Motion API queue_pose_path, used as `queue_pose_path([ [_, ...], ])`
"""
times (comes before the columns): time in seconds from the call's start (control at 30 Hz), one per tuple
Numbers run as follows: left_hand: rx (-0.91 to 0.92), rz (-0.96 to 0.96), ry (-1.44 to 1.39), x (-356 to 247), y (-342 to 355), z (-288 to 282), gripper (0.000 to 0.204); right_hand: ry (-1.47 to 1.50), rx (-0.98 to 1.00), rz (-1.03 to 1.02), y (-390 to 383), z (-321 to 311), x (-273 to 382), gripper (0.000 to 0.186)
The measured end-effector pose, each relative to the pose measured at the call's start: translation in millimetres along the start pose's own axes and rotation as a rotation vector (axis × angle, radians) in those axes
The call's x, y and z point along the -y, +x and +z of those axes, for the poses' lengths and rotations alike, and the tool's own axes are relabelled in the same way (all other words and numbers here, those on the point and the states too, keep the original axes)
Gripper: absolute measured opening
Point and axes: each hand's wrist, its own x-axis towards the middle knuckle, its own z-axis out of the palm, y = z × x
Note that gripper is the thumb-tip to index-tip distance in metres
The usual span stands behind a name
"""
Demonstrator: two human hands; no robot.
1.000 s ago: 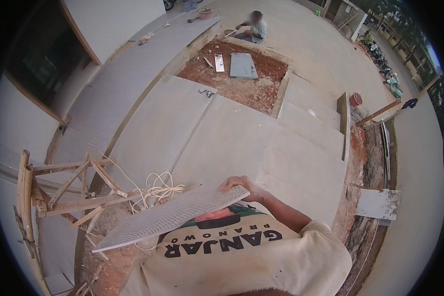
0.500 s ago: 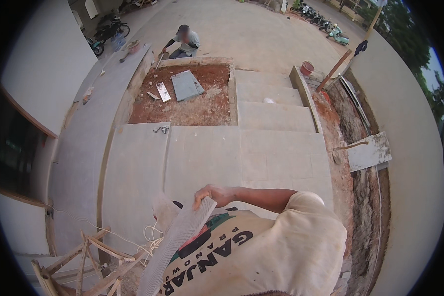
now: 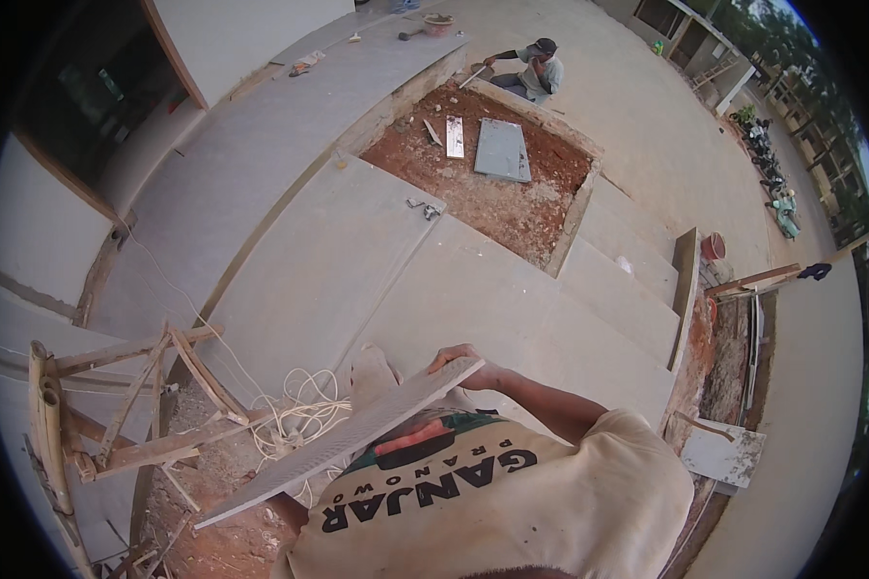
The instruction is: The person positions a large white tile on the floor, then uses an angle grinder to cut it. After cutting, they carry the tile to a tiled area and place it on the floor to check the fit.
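Observation:
A long grey tile with a ridged face is held slanting across the front of my body, its upper end to the right. My right hand is closed over that upper end, the fingers curled on its edge. Part of my left forearm shows beneath the tile's lower end. The left hand's fingers are hidden behind the tile. Below the tile, a coil of white cord lies on the ground. Pale paved slabs stretch out beyond it.
A wooden trestle frame stands at the near left. Ahead lies a red-soil bed with a grey slab in it. Another person crouches at its far edge. Steps and a trench lie to the right.
My view has turned, and the tile now lies flatter, its lower end showing at the lower left. My right hand has stayed closed on the upper end. More cord and trestle show.

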Motion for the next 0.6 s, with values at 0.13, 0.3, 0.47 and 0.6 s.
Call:
queue_pose_path([
  [0.13,-0.125,0.069,-0.095,-7.5,31.2,-13.6,0.069,-0.152,-0.012,0.202,74.3,-23.5,26.2,0.037],
  [0.3,-0.16,0.185,-0.214,-0.6,81.4,22.3,0.068,-0.22,0.001,0.28,193.8,-54.3,78.5,0.036],
  [0.47,-0.107,0.05,-0.283,-36.5,106.1,124.1,0.057,-0.086,-0.096,0.24,288.6,-89.6,113.9,0.051],
  [0.6,-0.103,0.02,-0.233,-71.1,119.4,227.7,0.057,-0.094,-0.164,0.202,356.2,-114.8,136.0,0.052],
])
